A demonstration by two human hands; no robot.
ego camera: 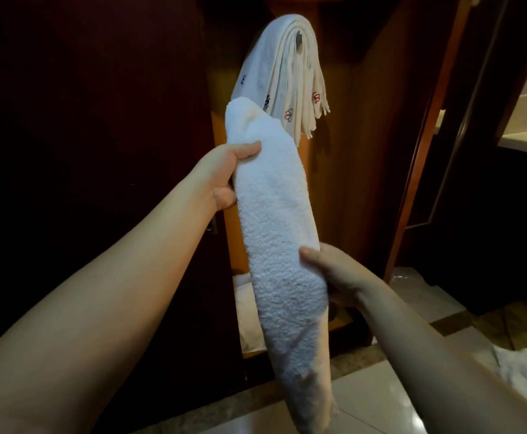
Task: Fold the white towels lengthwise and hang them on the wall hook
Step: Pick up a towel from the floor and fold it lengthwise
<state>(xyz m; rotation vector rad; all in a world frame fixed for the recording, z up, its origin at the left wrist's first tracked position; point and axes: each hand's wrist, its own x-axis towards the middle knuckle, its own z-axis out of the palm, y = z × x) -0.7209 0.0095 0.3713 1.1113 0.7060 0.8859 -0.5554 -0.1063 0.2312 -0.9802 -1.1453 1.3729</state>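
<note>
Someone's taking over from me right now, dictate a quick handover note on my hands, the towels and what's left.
Left hand: grips the folded towel near its upper end.
Right hand: holds the same towel lower down, thumb on its front.
Hung towels: several already draped over the wall hook, directly above the held one.
Done: this towel looks folded lengthwise.
Left: drape it over the hook. More white cloth lies on the floor at lower right, possibly still to fold.

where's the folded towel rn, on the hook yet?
Not yet: in the head view the folded white terry towel is mid-frame, held between the left hand and right hand, just below the stack of white towels on the hook.
</note>
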